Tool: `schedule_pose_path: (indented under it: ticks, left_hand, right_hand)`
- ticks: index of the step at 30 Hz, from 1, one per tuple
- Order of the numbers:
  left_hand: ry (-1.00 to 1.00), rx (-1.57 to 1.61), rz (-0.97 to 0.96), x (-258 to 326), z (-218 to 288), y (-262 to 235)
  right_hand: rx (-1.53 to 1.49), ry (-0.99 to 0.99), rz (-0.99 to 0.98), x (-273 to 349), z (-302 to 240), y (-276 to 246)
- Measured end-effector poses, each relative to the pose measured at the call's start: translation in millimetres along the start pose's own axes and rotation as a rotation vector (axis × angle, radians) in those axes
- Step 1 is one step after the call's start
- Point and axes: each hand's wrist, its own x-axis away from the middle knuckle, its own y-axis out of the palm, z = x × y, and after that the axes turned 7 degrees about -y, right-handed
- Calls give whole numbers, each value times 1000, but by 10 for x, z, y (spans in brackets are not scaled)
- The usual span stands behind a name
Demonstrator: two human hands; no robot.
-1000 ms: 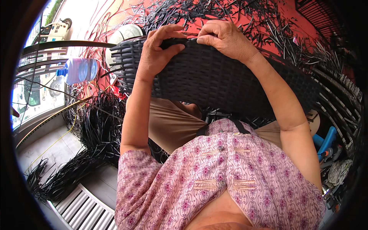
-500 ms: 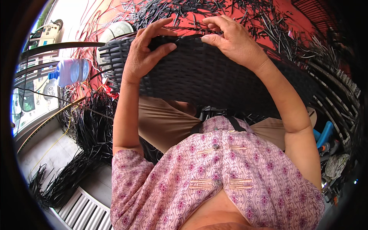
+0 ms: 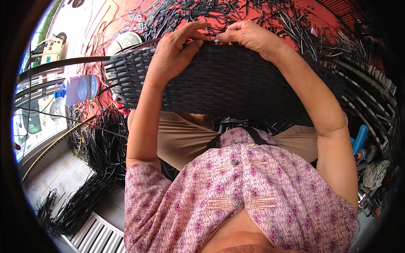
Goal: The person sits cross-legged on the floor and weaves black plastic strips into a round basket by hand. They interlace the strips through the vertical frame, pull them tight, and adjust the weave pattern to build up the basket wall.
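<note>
A dark, tightly woven panel point(image 3: 228, 80) of flat black strips lies across my lap, its upper edge curving away from me. Both hands work at that edge, close together. My left hand point(image 3: 179, 52) reaches over it, index finger stretched out, with the thumb and another finger brought together at the rim; what lies between them is too small to tell. Just to the right, my right hand point(image 3: 255, 40) is bent over the edge, thumb and forefinger pinched on what looks like a black strip at the rim. The far side of the panel is hidden.
Cut black strips point(image 3: 177, 14) litter the red floor beyond. On the left are a bundle of long black strips point(image 3: 105, 147), a clear water jug point(image 3: 80, 89) and a white slatted piece point(image 3: 95, 234). A blue-handled tool point(image 3: 360, 139) lies at right, below banded rods point(image 3: 371, 114).
My left hand has shifted right along the edge, toward the right hand. The right fingers have come down from a spread pose into a pinch at the rim. The panel has shifted slightly.
</note>
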Motion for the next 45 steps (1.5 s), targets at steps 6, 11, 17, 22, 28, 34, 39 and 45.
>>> schedule_pose_path:
  ticks: [6,11,17,22,28,34,39,45]
  left_hand:
    - [50,-75,57,56,55,57]
    - [146,-177,126,153,26,76]
    - [150,119,222,198,-274,17]
    - [106,40,135,179,-170,-16]
    - [167,27,92,-1,169,291]
    - [124,3,41,-109,204,437]
    - [82,-10,-25,-89,271,456]
    - [94,-17,-28,-89,278,522]
  right_hand:
    - [-128,-31,-1,94,-57,-6]
    - [28,-203,27,155,-19,40]
    - [531,-600,179,424,-23,210]
    - [502,-625,282,515,65,212]
    - [421,-247,174,574,103,-102]
    - [461,-60,23,462,33,-209]
    - [-29,38,58,534,37,-221]
    - [-139,48,8,605,-17,-288]
